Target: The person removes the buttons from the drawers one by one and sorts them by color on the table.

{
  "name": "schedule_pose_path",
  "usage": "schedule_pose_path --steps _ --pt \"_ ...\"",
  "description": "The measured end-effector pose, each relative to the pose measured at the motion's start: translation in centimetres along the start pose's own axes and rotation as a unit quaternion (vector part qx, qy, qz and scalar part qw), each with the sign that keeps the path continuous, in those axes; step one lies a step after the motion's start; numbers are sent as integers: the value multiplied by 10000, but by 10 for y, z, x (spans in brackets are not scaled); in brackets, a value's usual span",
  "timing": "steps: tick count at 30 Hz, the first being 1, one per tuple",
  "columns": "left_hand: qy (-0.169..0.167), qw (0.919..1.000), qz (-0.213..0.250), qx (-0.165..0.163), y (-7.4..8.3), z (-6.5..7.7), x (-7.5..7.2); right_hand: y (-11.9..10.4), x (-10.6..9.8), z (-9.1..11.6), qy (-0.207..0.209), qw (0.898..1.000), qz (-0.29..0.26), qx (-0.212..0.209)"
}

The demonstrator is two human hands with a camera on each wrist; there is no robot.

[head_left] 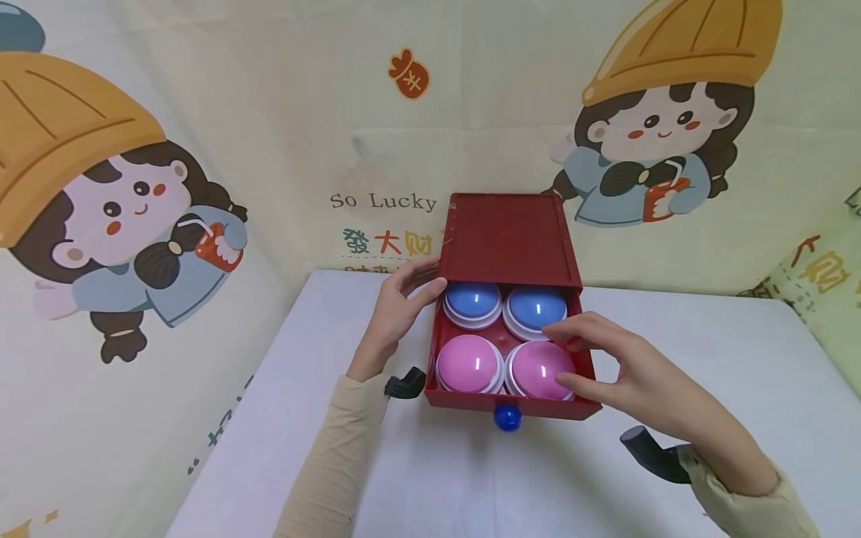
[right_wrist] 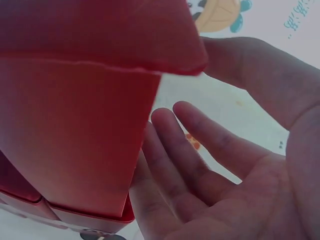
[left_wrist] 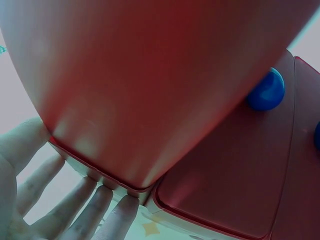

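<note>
A red drawer (head_left: 531,408) with a blue knob (head_left: 507,418) stands pulled out of a red drawer box (head_left: 511,237). Inside it sit two blue domed buttons (head_left: 536,307) at the back and two pink domed buttons (head_left: 467,363) at the front, all with white rims. My left hand (head_left: 395,314) touches the left side of the box with outstretched fingers; in the left wrist view, fingertips (left_wrist: 103,192) rest along its edge. Over the drawer's right side, my right hand (head_left: 622,366) is spread, thumb and forefinger apart near the right pink button. Whether it touches that button, I cannot tell.
The box stands on a white table (head_left: 323,336) against a printed cloth backdrop (head_left: 282,134). Other closed red drawer fronts (left_wrist: 225,170), one with a blue knob (left_wrist: 267,91), show in the left wrist view. Black camera mounts (head_left: 652,454) protrude at both wrists.
</note>
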State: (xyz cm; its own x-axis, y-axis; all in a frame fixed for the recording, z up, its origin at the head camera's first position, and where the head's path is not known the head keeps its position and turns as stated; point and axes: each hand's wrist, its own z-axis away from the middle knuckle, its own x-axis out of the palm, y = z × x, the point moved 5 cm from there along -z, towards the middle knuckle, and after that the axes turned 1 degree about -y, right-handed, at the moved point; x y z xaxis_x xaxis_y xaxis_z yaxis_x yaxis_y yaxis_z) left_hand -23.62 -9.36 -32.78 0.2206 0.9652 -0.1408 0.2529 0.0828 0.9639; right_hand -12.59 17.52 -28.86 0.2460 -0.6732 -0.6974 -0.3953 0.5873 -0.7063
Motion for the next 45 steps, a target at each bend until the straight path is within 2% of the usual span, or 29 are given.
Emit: schedule_pose_path --steps 6,10,16,26,32,41,45 --pt "-2 10000 -17 -20 0 0 1 4 2 -2 -289 9992 -107 265" --pt "17 10000 -30 -49 1 1 0 5 3 -5 -440 9985 18 313" --pt "26 9999 -70 -67 1 1 1 4 5 -9 -603 9977 241 202" --pt "25 9999 -55 -95 1 0 1 0 5 -18 -1115 9926 476 -82" --pt "32 9999 -58 -119 1 0 1 1 5 -21 -1331 9894 581 -79" --pt "34 10000 7 7 -28 -12 -4 4 6 -31 -1681 9817 838 -327" --pt "50 10000 8 40 -29 -12 -4 5 5 -34 -1889 9773 865 -411"
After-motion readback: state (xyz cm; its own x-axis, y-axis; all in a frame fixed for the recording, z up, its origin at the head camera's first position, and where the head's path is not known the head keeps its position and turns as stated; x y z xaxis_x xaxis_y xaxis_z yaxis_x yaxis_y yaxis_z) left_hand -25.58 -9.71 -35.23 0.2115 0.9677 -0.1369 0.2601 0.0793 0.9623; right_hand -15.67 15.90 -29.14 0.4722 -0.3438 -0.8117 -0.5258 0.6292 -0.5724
